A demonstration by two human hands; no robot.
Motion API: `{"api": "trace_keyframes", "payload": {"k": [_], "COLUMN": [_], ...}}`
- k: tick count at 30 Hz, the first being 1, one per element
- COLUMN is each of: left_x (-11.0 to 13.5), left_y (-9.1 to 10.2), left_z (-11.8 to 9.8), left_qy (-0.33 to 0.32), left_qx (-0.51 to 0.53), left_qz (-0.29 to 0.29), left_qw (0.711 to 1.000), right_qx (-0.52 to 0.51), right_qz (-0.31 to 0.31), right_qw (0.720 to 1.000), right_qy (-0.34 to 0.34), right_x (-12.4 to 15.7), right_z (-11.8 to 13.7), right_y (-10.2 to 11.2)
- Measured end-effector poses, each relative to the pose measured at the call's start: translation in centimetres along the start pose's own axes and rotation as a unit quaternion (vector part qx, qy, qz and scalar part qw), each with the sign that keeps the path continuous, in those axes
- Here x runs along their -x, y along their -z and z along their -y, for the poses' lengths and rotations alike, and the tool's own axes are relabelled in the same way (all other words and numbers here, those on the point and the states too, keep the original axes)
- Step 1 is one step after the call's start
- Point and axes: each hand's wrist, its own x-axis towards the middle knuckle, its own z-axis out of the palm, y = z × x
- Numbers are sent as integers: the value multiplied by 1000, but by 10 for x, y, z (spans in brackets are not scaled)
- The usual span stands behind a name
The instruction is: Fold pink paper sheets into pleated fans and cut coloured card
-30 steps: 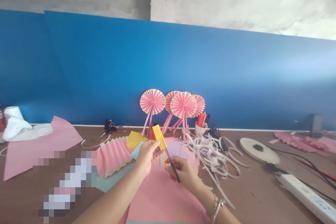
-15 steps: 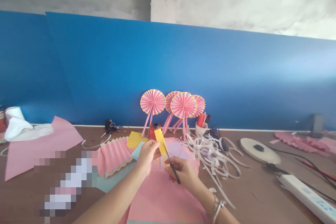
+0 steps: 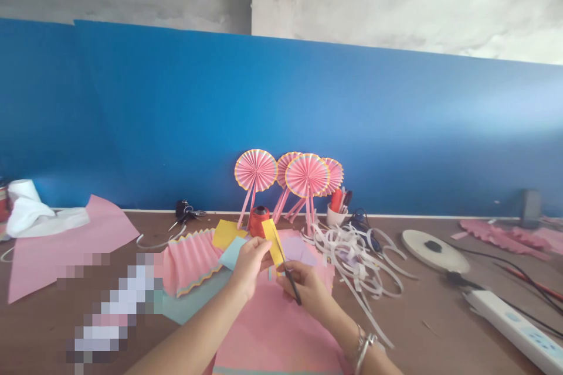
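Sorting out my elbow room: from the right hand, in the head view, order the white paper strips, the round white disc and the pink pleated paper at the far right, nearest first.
From the right hand:
1. White paper strips, in a loose pile just to its right.
2. Round white disc, further right, past the strips.
3. Pink pleated paper, farthest, towards the right end of the table.

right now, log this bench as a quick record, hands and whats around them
left hand: holds a yellow paper strip
right hand: holds scissors, blades at the strip
under hands: pink paper sheet
left of hands: pleated pink paper
right of hands: curled white paper offcuts
behind: paper fans on sticks against a blue wall, red thread spool, cup of pens
far right: white power strip
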Motion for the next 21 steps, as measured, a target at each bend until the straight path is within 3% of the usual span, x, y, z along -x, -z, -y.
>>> {"api": "trace_keyframes", "payload": {"k": [14,21], "left_x": [1,-2], "left_y": [-2,0], "left_z": [-4,-8], "left_qy": [2,-13], "left_qx": [5,9], "left_qz": [4,-15], "left_qw": [1000,1000], "right_qx": [18,31], "right_qz": [-4,4], "right_qw": [1000,999], "right_qy": [9,-18], "right_x": [-1,0], "right_z": [-4,-1], "right_y": [1,-1]}}
